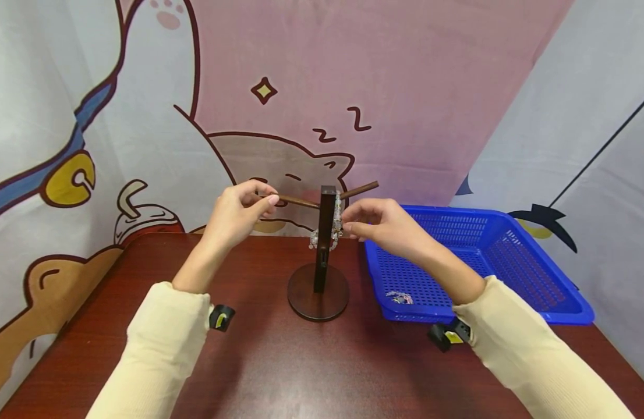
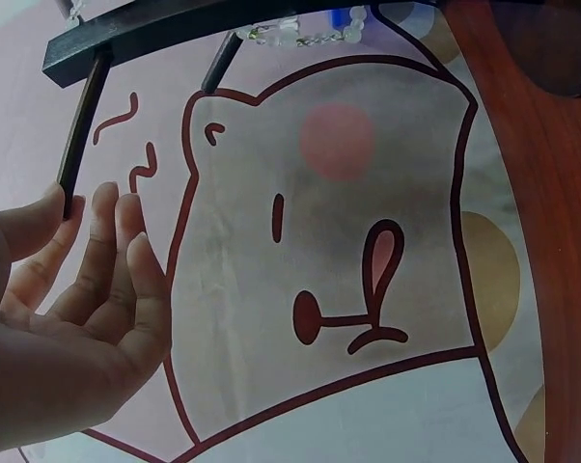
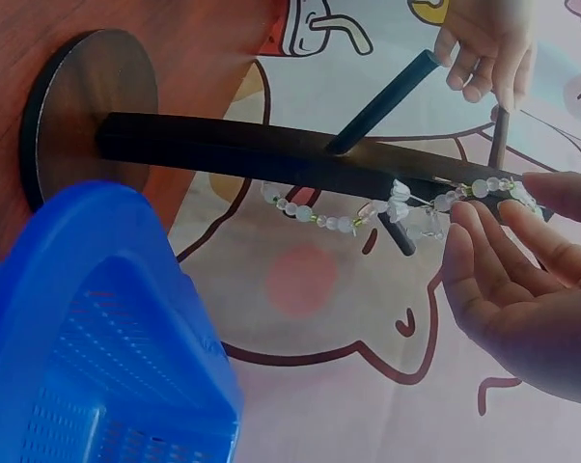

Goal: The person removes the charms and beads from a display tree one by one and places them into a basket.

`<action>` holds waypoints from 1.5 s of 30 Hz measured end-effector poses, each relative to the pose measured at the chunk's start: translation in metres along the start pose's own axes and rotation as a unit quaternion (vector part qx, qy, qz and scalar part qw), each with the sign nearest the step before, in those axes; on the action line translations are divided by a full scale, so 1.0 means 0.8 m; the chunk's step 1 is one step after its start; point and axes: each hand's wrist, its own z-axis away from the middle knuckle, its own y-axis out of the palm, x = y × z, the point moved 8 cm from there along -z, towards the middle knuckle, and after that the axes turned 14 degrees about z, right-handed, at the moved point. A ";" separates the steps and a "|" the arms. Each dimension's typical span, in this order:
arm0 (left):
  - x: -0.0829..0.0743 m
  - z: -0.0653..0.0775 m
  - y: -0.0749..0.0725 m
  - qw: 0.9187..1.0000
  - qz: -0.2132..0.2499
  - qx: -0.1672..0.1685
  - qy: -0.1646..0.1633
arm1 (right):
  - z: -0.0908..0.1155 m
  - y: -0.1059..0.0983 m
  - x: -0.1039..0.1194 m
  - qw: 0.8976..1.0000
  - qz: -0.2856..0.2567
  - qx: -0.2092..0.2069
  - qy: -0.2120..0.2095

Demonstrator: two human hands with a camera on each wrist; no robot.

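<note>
A dark wooden stand (image 1: 321, 273) with a round base and crossing pegs stands upright in the middle of the table. My left hand (image 1: 235, 212) pinches the outer end of its left peg (image 1: 296, 201) between thumb and fingertips, as the left wrist view also shows. On the post's right side hangs a string of clear and whitish beads (image 1: 337, 212), like a bracelet. My right hand (image 1: 382, 226) pinches the upper part of this beaded bracelet (image 3: 319, 220) near the top of the post. Its lower loop dangles beside the post, partly hidden behind it in the head view.
A blue plastic basket (image 1: 377, 285) sits at the right of the stand, close under my right forearm. Inside its near left corner lies a small beaded piece (image 1: 400, 298). Behind the reddish-brown table (image 1: 259, 361) hangs a cartoon-printed cloth (image 1: 406, 87).
</note>
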 end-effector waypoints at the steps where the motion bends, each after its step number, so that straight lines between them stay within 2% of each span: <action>1: 0.000 0.000 0.000 1.000 -0.001 -0.001 0.002 | -0.001 0.001 0.000 1.000 -0.001 -0.001 -0.002; 19: 0.000 0.000 -0.001 1.000 0.000 -0.002 0.006 | -0.010 0.012 0.006 0.999 -0.046 -0.008 -0.025; 27: 0.000 0.001 -0.001 1.000 -0.005 -0.002 0.006 | -0.009 0.008 0.007 0.999 -0.036 -0.010 -0.036; 45: 0.000 0.001 0.001 1.000 0.002 0.001 0.006 | -0.007 -0.010 0.004 0.999 -0.001 -0.026 -0.031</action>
